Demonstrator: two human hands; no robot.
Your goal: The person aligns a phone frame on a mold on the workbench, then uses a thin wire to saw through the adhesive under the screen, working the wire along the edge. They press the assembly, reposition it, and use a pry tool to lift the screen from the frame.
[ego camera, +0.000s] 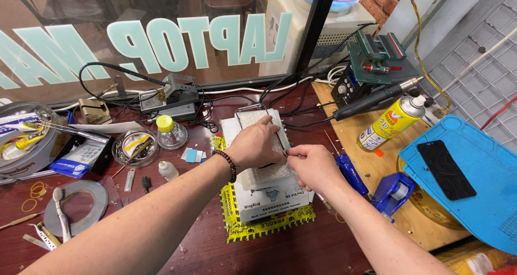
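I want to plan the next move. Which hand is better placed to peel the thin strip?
Probably right: the right hand pinches the thin strip, while the left hand presses flat on the white bubble-wrapped box.

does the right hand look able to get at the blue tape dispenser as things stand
Probably yes: the right hand is pinching something small at the white box, and the blue tape dispenser sits close beside its forearm, nothing between.

— From where is the scene viewed?
— It is seen from a single head-worn camera, angled steeply down and forward over the workbench (301, 248).
— How near is it held?
— Close; both forearms are cut off by the lower edge.
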